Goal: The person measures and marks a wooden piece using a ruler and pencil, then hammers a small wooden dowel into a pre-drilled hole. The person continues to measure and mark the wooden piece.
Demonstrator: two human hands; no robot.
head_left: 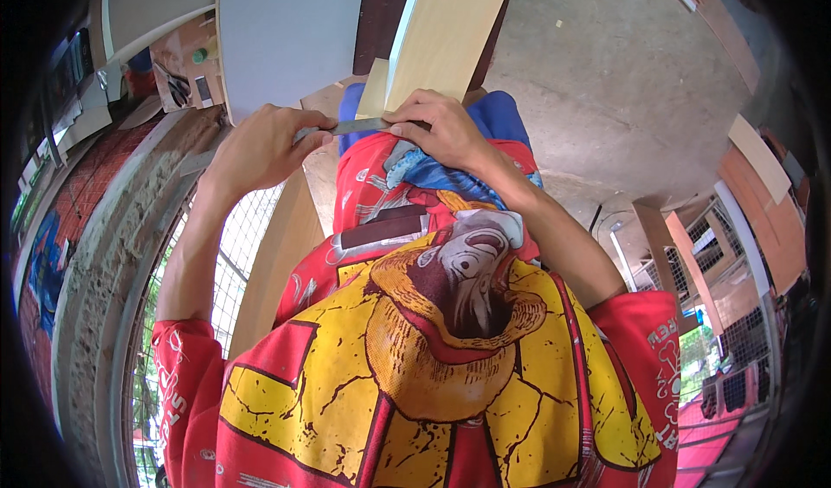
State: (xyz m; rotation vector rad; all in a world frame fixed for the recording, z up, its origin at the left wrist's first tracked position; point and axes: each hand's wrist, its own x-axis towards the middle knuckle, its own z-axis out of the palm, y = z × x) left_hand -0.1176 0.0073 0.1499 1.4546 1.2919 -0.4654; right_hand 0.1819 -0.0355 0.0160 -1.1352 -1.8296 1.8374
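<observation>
- I see both hands up in front of the chest, holding one thin flat grey strip between them; it looks like a metal blade or file, I cannot tell which.
- Left hand is closed narrow on the strip's left end, thumb on top, fingers curled under.
- Right hand pinches the right end w/ fingertips, knuckles toward the camera.
- The strip lies about level, just in front of the lower edge of a pale wood board that goes up and away.
- Risk, in my judgement: the strip is thin and held only at the ends, so it can slip or twist out of the pinch if pressure is uneven. An edge could also cut a fingertip.
- The board seems unclamped from what I see; if pushed it may shift.
- Hidden: the strip's ends are inside both hands, so full length and any handle are not visible. Whether strip and board touch is unclear.
- The red and yellow shirt covers the lower view; the wire mesh is partly blocked by the left arm.
</observation>
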